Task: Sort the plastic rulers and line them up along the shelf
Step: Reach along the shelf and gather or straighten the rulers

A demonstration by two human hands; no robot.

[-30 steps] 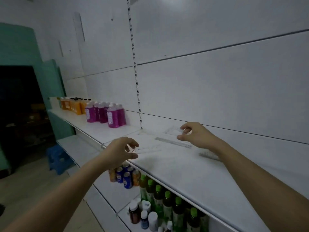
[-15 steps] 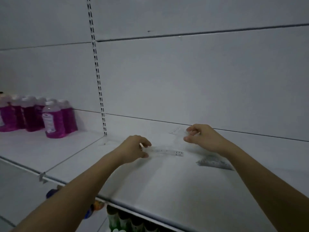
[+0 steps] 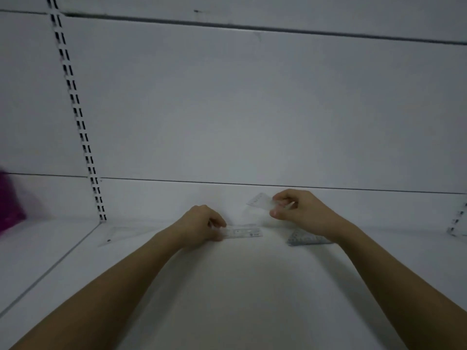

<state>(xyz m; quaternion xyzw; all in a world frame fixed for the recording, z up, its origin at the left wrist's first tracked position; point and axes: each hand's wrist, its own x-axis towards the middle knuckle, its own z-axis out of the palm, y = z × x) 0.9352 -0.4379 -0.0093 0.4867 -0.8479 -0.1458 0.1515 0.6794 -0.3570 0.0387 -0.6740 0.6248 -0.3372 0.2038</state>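
Note:
My left hand (image 3: 202, 224) pinches the left end of a clear straight ruler (image 3: 243, 232) that lies flat on the white shelf (image 3: 240, 286), near the back wall. To its right, my right hand (image 3: 300, 210) holds a small clear plastic ruler piece (image 3: 261, 202) tilted up above the shelf. A clear triangular ruler (image 3: 121, 233) lies flat at the left, by the shelf joint. Another clear ruler with dark markings (image 3: 307, 239) rests on the shelf under my right wrist, partly hidden by it.
A slotted upright rail (image 3: 75, 114) runs down the white back panel at the left. A blurred purple bottle (image 3: 8, 205) stands at the far left edge. A shelf bracket (image 3: 457, 223) shows at the far right.
The view has swung right and closer, so most of the purple bottles have left the frame. Both hands keep their rulers; the straight ruler now lies nearer the back wall.

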